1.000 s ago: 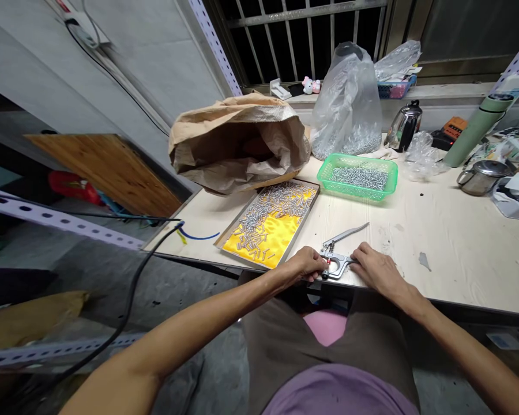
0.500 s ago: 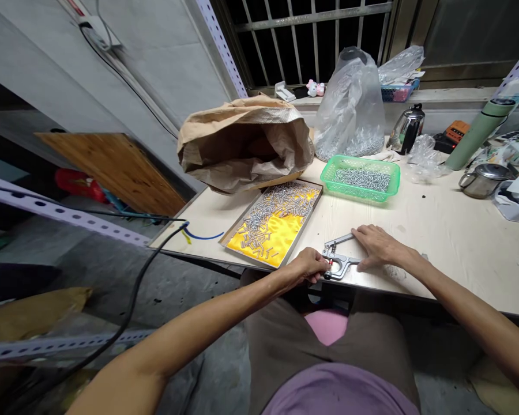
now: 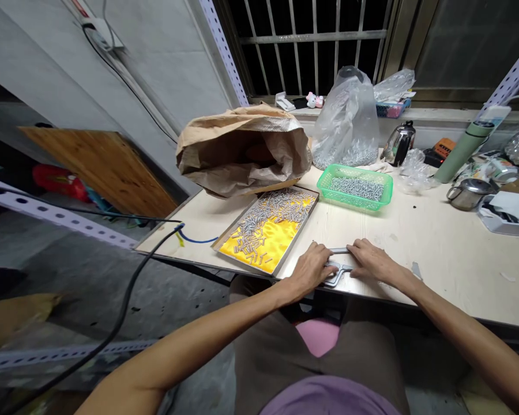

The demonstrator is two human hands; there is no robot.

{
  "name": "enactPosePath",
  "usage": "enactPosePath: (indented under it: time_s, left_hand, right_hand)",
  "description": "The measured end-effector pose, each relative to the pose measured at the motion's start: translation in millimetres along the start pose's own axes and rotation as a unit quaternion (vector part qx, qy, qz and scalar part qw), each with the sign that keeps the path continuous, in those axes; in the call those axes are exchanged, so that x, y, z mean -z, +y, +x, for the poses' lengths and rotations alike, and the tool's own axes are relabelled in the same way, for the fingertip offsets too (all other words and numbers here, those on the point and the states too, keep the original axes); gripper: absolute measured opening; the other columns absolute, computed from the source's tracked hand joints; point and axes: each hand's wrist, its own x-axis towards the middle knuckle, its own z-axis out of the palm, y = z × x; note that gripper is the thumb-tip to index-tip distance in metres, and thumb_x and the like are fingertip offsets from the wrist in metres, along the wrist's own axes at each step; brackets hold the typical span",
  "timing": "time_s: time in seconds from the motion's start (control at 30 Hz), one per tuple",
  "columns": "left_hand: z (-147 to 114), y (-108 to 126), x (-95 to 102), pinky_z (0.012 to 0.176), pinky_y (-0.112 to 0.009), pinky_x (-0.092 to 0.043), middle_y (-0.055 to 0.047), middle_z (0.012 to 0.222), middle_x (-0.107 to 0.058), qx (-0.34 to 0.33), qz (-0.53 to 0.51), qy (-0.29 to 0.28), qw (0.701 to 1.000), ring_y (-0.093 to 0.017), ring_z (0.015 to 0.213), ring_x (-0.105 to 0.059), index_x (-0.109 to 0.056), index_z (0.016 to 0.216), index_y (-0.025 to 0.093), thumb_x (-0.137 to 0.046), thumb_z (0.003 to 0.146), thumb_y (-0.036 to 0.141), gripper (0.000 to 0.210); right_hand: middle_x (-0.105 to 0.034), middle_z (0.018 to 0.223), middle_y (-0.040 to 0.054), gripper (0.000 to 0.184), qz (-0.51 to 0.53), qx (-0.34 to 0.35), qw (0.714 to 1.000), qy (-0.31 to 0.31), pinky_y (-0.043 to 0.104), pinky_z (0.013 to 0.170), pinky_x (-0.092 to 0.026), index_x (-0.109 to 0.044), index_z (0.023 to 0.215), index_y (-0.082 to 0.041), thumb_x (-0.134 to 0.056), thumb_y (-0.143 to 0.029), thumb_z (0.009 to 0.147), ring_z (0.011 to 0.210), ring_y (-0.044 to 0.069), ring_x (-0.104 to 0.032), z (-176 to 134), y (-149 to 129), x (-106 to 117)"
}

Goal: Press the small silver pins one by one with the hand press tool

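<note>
A grey metal plier-like hand tool [image 3: 339, 272] with two handles and a C-shaped frame lies flat near the table's front edge. My left hand [image 3: 310, 267] is closed around the head end of this tool and hides most of it, including the spring. On the other side, my right hand [image 3: 372, 263] grips the ends of the two handles, thumb on the nearer one and fingers on the farther one. Just left of my left hand is a shallow tray [image 3: 287, 260] lined with yellow cloth, with many small metal pins [image 3: 253, 230] scattered over it.
Behind the tray lies an open brown paper sack [image 3: 242, 150]. A green plastic basket [image 3: 354, 202] of small metal parts stands beyond my hands, with a clear plastic bag [image 3: 348, 121] behind it. Farther right are a steel mug [image 3: 469, 195] and a green flask [image 3: 462, 153].
My left hand has moved from pinching near a small red part at the tool's jaw to covering the tool's head. My right hand stays on the handles. The view has shifted slightly.
</note>
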Motion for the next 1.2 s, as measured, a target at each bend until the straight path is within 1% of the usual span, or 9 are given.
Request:
enactPosePath:
  time_s: [0.13,0.23,0.33,0.43,0.63,0.73,0.9,1.07,1.2]
  left_hand:
    - [24,0,-6.2,0.098,-0.041,-0.040,-0.012,0.127,-0.055,-0.109,-0.009,-0.072,0.991,-0.027,0.117,-0.048,-0.047,0.125,0.018,-0.071,0.074,0.036,0.059]
    - [33,1,-5.1,0.096,-0.041,-0.040,-0.014,0.124,-0.055,-0.112,0.001,-0.126,0.986,-0.028,0.112,-0.050,-0.042,0.131,0.014,-0.071,0.073,0.036,0.068]
    - [38,9,-4.1,0.092,-0.040,-0.041,-0.015,0.120,-0.056,-0.107,0.029,-0.141,0.984,-0.029,0.109,-0.050,-0.042,0.130,0.010,-0.074,0.071,0.035,0.072]
    - [43,21,-3.4,0.088,-0.036,-0.043,-0.014,0.117,-0.056,-0.126,0.050,-0.149,0.979,-0.028,0.107,-0.049,-0.047,0.125,0.010,-0.074,0.072,0.031,0.063]
    - [45,30,-0.7,0.076,-0.030,-0.043,-0.008,0.098,-0.059,-0.152,0.076,-0.174,0.970,-0.023,0.095,-0.051,-0.062,0.099,0.014,-0.066,0.082,0.033,0.027]
    - [41,31,-4.2,0.074,-0.029,-0.043,-0.006,0.091,-0.060,-0.142,0.080,-0.167,0.972,-0.021,0.092,-0.051,-0.064,0.089,0.015,-0.061,0.086,0.029,0.015]
    - [40,32,-11.0,0.075,-0.030,-0.044,-0.007,0.086,-0.060,-0.127,0.076,-0.151,0.977,-0.021,0.091,-0.052,-0.063,0.082,0.015,-0.058,0.087,0.026,0.013]
    - [30,28,-19.5,0.087,-0.037,-0.046,-0.011,0.105,-0.062,-0.113,0.047,-0.083,0.989,-0.025,0.103,-0.054,-0.060,0.100,0.013,-0.059,0.086,0.027,0.020]
    - [2,33,-41.9,0.103,-0.044,-0.038,-0.015,0.127,-0.055,-0.152,0.023,0.006,0.988,-0.027,0.125,-0.045,-0.051,0.119,0.014,-0.054,0.089,0.027,0.033]
  right_hand:
    - [-0.057,0.112,0.0144,0.058,0.003,0.000,1.000,0.007,0.035,0.082,-0.046,-0.050,0.122,-0.013,-0.073,-0.032,0.072,0.104,0.026,-0.052,-7,5,-3]
    - [-0.054,0.120,0.0178,0.074,0.008,-0.028,1.000,0.009,0.040,0.088,-0.045,-0.046,0.128,-0.012,-0.077,-0.037,0.066,0.110,0.031,-0.049,-15,14,-6]
    - [-0.057,0.111,0.0163,0.062,0.004,-0.039,0.999,-0.002,0.039,0.086,-0.045,-0.053,0.118,-0.012,-0.076,-0.038,0.067,0.106,0.030,-0.051,-20,16,-5]
    - [-0.059,0.100,0.0123,0.047,-0.004,-0.032,0.999,0.002,0.036,0.081,-0.045,-0.056,0.111,-0.015,-0.074,-0.033,0.071,0.099,0.027,-0.053,-20,12,-4]
    - [-0.060,0.092,0.0086,0.023,0.019,-0.051,0.999,-0.001,0.030,0.077,-0.043,-0.062,0.098,-0.016,-0.068,-0.026,0.078,0.092,0.022,-0.056,-23,4,-7]
    - [-0.061,0.088,0.0074,0.008,0.013,-0.044,0.999,-0.008,0.028,0.075,-0.041,-0.062,0.090,-0.016,-0.058,-0.021,0.085,0.089,0.020,-0.057,-25,1,-13]
    - [-0.062,0.086,0.0080,0.011,-0.020,-0.054,0.998,-0.007,0.028,0.073,-0.041,-0.062,0.090,-0.016,-0.050,-0.018,0.089,0.088,0.020,-0.058,-26,-5,-21]
    - [-0.062,0.096,0.0114,0.028,-0.013,-0.032,0.999,0.012,0.031,0.080,-0.043,-0.060,0.106,-0.013,-0.061,-0.030,0.084,0.095,0.024,-0.057,-24,13,-10]
    - [-0.064,0.098,0.0112,0.028,0.036,-0.031,0.999,0.019,0.031,0.082,-0.044,-0.060,0.110,-0.013,-0.048,-0.029,0.091,0.093,0.021,-0.059,-13,34,-5]
